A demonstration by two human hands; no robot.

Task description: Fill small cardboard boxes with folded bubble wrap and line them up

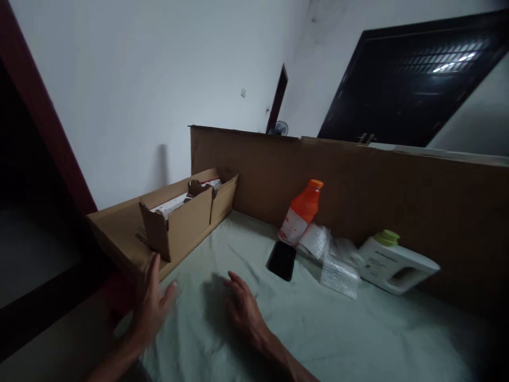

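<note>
My left hand (151, 302) is at the near corner of a cardboard piece, its fingers stretched out and thumb apart, holding nothing. Whether its fingertips touch the cardboard I cannot tell. Just beyond them stands an open cardboard box (190, 223) with white items (170, 206) inside. My right hand (244, 309) is low over the pale green cloth (199, 318), fingers extended and nothing in them. Right of that hand a black phone-like slab (281, 260) lies on the cloth, close to an orange bottle (306, 204) with a white label.
Clear bubble wrap (338, 265) lies beside the bottle. A white jug (393, 265) with a green cap leans at the right. Behind them runs a tall cardboard panel (350, 175). A white wall (131, 95) rises at the left, and a dark double door (405, 90) stands farther back.
</note>
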